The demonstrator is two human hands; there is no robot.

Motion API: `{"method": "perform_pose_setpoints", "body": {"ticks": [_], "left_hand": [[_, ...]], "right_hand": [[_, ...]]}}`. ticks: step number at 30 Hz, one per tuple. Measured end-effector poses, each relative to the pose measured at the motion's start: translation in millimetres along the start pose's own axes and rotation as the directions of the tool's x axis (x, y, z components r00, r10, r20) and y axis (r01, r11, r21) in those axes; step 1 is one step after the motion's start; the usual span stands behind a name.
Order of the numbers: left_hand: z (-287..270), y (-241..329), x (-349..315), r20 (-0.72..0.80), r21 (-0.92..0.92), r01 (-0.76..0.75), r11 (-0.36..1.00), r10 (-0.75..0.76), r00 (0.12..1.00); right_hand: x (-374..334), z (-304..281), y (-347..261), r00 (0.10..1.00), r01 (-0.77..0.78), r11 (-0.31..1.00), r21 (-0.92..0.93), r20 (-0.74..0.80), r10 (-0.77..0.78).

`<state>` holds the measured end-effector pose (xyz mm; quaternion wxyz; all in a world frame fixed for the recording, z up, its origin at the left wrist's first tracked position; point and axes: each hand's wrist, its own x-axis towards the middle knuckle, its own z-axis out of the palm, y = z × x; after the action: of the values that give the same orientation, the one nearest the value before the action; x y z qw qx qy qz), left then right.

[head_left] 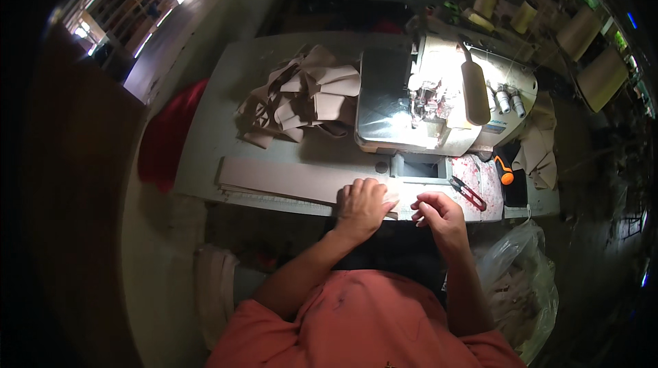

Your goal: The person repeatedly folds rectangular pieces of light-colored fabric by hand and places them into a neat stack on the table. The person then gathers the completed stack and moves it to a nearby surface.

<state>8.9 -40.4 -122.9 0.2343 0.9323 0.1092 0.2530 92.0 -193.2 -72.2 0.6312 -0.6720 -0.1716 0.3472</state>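
A stack of long, pale pinkish-beige fabric strips (288,177) lies along the front edge of the sewing table. My left hand (363,209) is over the right end of it, fingers bent down on the fabric and thumb at the near side, gripping the end. Just to the right, my right hand (442,217) hovers by the table edge with its fingers loosely curled and apart, and nothing shows between them. Red-handled thread snips (469,193) lie beyond my right hand. A lit sewing machine (445,104) stands behind both hands.
A loose heap of beige fabric pieces (308,94) covers the back left of the table. Beside the snips are an orange round-ended tool (506,177) and a dark flat object (515,191). A clear plastic bag (524,272) of scraps hangs at the right. Thread cones (579,33) stand beyond.
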Motion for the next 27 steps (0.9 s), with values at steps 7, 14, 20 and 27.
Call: {"method": "perform_pose_setpoints", "body": {"ticks": [7, 14, 20, 27], "left_hand": [[-4, -15, 5, -0.038, -0.419, 0.024, 0.908, -0.044, 0.998], [-6, -9, -2, -0.282, -0.494, -0.003, 0.870, -0.156, 0.947], [-46, -28, -33, 0.277, -0.939, 0.106, -0.326, -0.539, 0.795], [-134, -113, -12, -0.223, -0.917, -0.398, 0.031, -0.866, 0.447]], "right_hand": [[10, -6, -3, 0.999, 0.024, 0.999, 0.047, -0.039, -0.022], [40, 46, -4, 0.998, -0.006, 0.998, -0.058, 0.061, 0.010], [27, 68, -42, 0.976, 0.200, 0.966, 0.165, 0.048, -0.210], [15, 43, -34, 0.995, 0.011, 0.938, 0.346, 0.087, -0.044]]}}
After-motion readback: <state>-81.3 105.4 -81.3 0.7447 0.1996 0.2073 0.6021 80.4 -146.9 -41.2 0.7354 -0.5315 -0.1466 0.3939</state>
